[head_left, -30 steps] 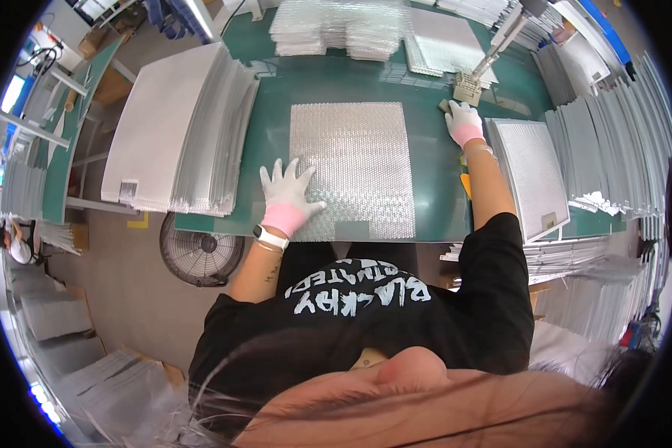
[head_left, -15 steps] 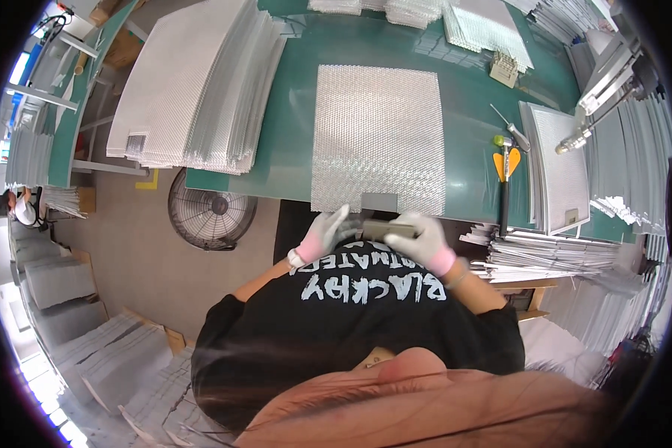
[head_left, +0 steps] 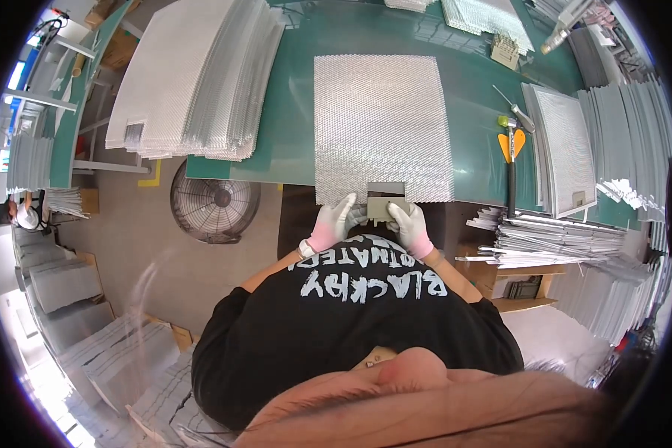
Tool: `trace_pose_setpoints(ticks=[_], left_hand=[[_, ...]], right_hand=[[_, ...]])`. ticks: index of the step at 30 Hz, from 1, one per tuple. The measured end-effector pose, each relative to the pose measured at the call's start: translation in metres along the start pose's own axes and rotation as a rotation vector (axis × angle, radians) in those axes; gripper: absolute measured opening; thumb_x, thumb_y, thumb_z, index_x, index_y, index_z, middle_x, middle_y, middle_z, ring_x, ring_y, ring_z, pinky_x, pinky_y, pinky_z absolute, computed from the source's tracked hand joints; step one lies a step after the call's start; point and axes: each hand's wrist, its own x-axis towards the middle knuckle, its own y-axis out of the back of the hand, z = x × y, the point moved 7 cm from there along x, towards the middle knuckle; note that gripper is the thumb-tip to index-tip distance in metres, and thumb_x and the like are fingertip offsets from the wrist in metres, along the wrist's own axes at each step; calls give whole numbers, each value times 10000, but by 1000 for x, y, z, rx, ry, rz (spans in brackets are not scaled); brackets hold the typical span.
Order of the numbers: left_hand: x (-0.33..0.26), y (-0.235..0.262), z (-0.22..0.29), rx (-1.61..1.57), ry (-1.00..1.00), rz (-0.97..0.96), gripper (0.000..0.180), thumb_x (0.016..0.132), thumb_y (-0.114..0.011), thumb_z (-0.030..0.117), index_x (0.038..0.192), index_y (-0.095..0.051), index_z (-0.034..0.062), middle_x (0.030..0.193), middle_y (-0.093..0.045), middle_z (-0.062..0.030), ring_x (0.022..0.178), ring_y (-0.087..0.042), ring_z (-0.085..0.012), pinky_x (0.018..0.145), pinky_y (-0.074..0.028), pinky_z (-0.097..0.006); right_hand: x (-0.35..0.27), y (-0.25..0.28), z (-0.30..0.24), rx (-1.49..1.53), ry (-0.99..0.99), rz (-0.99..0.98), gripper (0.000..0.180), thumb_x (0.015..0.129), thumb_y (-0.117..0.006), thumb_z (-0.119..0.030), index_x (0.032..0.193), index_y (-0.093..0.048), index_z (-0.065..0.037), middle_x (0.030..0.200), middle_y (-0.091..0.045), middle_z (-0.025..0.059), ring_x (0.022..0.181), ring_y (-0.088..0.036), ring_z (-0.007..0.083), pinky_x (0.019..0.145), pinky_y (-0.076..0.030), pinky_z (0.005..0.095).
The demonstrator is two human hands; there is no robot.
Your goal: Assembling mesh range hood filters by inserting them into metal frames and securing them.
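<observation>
Head view, only one cam. Centre frame: one square mesh sheet [head_left: 383, 123] lies flat on the green bench [head_left: 291, 153], its near edge hanging a bit past the bench lip. At that edge, middle of frame, sits one small grey metal clip [head_left: 386, 202]. Left hand [head_left: 334, 222] and right hand [head_left: 408, 222], both in white gloves w/ pink cuffs, close on it from either side, fingers curled and pinching the clip against the sheet edge. Hands nearly touch each other.

To do this bit well, I'd say: keep the clip square to the edge, centred, press evenly w/ both thumbs so it doesn't skew, and keep the sheet from sliding back on the bench.

Counts: 1 sheet under work, 1 clip, 2 gloved hands. Upper left: 1 big fanned stack of mesh sheets [head_left: 194, 75], too many to count. Right side: more framed sheets stacked on edge [head_left: 567, 149], number unclear. Just left of those: 1 orange-handled tool [head_left: 511, 145]. Below the bench, left of centre: 1 round fan [head_left: 214, 201] on the floor.
</observation>
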Motion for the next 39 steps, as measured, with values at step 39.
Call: trace_pose_setpoints(ticks=[39], left_hand=[[-28,-24,9,728,151,-425,486,1005,-502,345,1295,-487,-45,1152,-617,-170,1120,-599,-172,922,-500,-290]], right_hand=[[3,1,14,-178,126,-96,397,955,-597,-313,1187,-553,6,1002,-639,62,836,-589,109,710,-501,264]])
